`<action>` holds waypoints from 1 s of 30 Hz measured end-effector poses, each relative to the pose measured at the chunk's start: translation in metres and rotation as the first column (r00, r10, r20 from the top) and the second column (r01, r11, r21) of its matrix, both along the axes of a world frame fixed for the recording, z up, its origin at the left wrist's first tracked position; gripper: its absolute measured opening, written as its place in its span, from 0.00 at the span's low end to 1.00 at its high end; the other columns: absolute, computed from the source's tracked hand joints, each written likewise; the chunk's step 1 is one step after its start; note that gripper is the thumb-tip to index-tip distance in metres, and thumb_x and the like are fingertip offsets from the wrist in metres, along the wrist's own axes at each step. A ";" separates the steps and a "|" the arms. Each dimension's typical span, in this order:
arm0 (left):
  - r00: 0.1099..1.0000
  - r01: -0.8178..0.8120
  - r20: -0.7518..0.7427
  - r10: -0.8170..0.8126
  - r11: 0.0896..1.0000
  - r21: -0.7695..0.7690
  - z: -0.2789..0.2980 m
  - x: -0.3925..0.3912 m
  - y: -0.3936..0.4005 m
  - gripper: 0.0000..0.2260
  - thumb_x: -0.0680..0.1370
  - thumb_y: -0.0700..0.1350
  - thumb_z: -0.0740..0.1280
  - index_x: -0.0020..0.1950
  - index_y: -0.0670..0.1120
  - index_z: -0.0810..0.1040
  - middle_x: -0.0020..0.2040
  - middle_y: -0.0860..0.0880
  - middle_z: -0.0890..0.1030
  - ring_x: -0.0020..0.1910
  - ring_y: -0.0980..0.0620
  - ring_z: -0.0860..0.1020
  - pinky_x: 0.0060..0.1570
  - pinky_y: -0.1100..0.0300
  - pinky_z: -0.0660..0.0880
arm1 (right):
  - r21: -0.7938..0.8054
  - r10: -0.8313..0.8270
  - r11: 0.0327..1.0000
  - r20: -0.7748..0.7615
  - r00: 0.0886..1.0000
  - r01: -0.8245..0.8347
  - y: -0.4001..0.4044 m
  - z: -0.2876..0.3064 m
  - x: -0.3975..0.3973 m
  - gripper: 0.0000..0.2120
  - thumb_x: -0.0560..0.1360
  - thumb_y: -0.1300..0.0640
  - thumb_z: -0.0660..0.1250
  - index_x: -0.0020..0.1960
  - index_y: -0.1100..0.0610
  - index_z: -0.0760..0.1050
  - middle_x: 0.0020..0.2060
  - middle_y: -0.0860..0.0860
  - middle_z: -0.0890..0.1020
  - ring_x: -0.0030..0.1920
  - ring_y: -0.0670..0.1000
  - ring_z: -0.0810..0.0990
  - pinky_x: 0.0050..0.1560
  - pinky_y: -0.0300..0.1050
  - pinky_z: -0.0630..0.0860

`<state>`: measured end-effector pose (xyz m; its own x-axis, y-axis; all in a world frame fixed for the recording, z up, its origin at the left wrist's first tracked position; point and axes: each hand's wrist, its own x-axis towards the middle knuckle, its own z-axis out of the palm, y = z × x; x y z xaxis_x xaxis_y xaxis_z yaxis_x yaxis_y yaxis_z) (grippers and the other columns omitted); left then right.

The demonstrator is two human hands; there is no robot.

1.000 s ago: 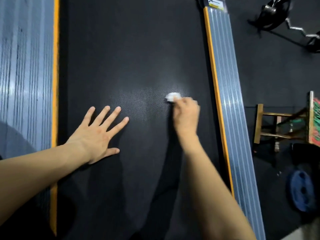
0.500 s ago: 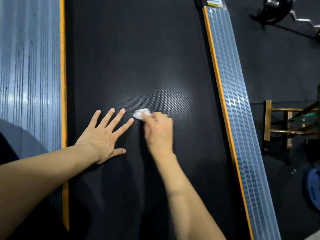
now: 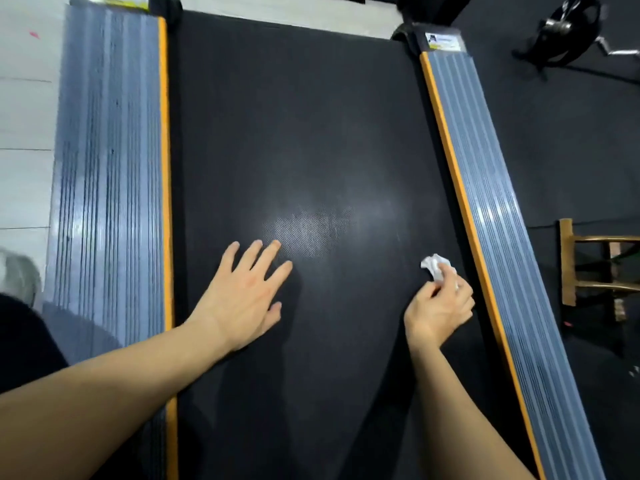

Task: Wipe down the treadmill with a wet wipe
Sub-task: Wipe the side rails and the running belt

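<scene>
Left hand (image 3: 242, 296): laid flat, palm down, on the treadmill belt (image 3: 311, 133), left of centre; the fingers are kept straight and spread, and nothing is held.
Right hand (image 3: 438, 306): set near the belt's right edge; its grip is curled and pinched on the wet wipe (image 3: 434, 266).
Wet wipe: a small, crumpled white wad, seen sticking out past the fingertips and pressed to the belt, just beside the right side rail (image 3: 491, 220).
Treadmill belt: a black, finely textured surface, on which a pale sheen is seen just beyond the left fingertips, between the two hands.
Left side rail (image 3: 107, 168): a ribbed grey strip, edged in orange where the belt is met.
Right side rail: ribbed grey likewise, orange-edged on its inner side, and capped at the far end by a small label (image 3: 443, 41).
Wooden frame (image 3: 588, 271): placed on the dark floor, right of the treadmill.
Dark wheel-like object (image 3: 564, 26): seen far right on the floor; its identity cannot be told.
</scene>
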<state>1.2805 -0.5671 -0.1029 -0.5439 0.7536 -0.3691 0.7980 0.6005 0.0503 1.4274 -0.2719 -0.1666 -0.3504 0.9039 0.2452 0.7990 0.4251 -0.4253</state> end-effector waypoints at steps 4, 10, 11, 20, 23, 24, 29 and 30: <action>0.999 0.032 0.012 -0.032 0.999 0.044 -0.017 -0.038 0.008 0.35 0.77 0.65 0.59 0.81 0.50 0.64 0.82 0.37 0.59 0.79 0.35 0.61 0.74 0.32 0.57 | 0.022 -0.048 0.999 0.021 0.999 0.047 0.005 -0.008 -0.002 0.21 0.74 0.58 0.58 0.64 0.54 0.79 0.58 0.57 0.78 0.56 0.63 0.75 0.59 0.59 0.67; 0.979 0.137 0.167 -0.120 0.986 -0.092 0.000 -0.058 0.006 0.39 0.81 0.67 0.52 0.83 0.53 0.34 0.82 0.39 0.35 0.82 0.36 0.41 0.78 0.35 0.44 | -0.005 -0.075 0.997 0.137 0.988 0.077 0.004 -0.003 -0.004 0.22 0.73 0.63 0.62 0.66 0.53 0.75 0.58 0.59 0.76 0.58 0.64 0.74 0.59 0.63 0.68; 0.973 0.156 0.191 -0.128 0.978 -0.137 0.004 -0.062 0.009 0.40 0.82 0.66 0.53 0.81 0.54 0.29 0.81 0.41 0.31 0.82 0.38 0.38 0.78 0.36 0.41 | -0.004 -0.069 0.998 0.146 0.987 0.070 0.004 -0.001 -0.004 0.23 0.73 0.62 0.61 0.67 0.52 0.74 0.58 0.59 0.76 0.58 0.65 0.74 0.58 0.64 0.68; 0.973 0.148 0.212 -0.089 0.948 -0.282 0.019 -0.063 0.024 0.40 0.83 0.62 0.56 0.79 0.57 0.26 0.80 0.44 0.27 0.81 0.40 0.33 0.79 0.37 0.42 | 0.011 -0.034 0.999 0.060 0.998 0.033 -0.002 0.007 -0.010 0.21 0.73 0.69 0.66 0.63 0.55 0.76 0.58 0.56 0.77 0.58 0.62 0.75 0.57 0.64 0.71; 0.980 0.142 0.182 -0.084 0.933 -0.330 0.017 -0.056 0.019 0.42 0.82 0.64 0.56 0.78 0.56 0.24 0.79 0.44 0.25 0.81 0.41 0.33 0.79 0.36 0.43 | 0.036 0.037 0.999 0.010 0.999 -0.037 0.005 0.010 -0.006 0.19 0.72 0.68 0.67 0.62 0.56 0.79 0.53 0.57 0.79 0.52 0.63 0.76 0.54 0.60 0.71; 0.979 0.147 0.183 -0.087 0.928 -0.343 0.017 -0.058 0.021 0.42 0.82 0.65 0.56 0.78 0.56 0.24 0.79 0.44 0.26 0.81 0.41 0.34 0.79 0.37 0.44 | 0.036 0.079 0.996 -0.002 0.997 -0.079 0.011 0.015 -0.005 0.18 0.73 0.67 0.68 0.62 0.56 0.79 0.52 0.57 0.80 0.52 0.62 0.77 0.55 0.59 0.71; 0.977 0.139 0.203 -0.058 0.901 -0.410 0.020 -0.052 0.018 0.44 0.81 0.65 0.58 0.77 0.57 0.23 0.79 0.46 0.24 0.82 0.42 0.35 0.79 0.39 0.50 | 0.139 0.274 0.955 -0.067 0.959 -0.263 0.077 0.054 -0.047 0.09 0.78 0.62 0.65 0.57 0.58 0.79 0.50 0.55 0.82 0.52 0.57 0.75 0.54 0.44 0.69; 0.977 0.139 0.209 -0.054 0.896 -0.422 0.020 -0.050 0.015 0.45 0.81 0.65 0.59 0.77 0.57 0.23 0.78 0.46 0.24 0.82 0.42 0.35 0.79 0.40 0.50 | 0.128 0.291 0.950 -0.024 0.957 -0.285 0.089 0.055 -0.062 0.09 0.78 0.63 0.65 0.57 0.60 0.80 0.50 0.56 0.82 0.52 0.59 0.76 0.52 0.46 0.69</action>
<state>1.2302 -0.5526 -0.0829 -0.3655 0.5414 -0.7572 0.8548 0.5173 -0.0428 1.3656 -0.1832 -0.1117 -0.5783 0.7284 0.3675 0.6174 0.6852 -0.3864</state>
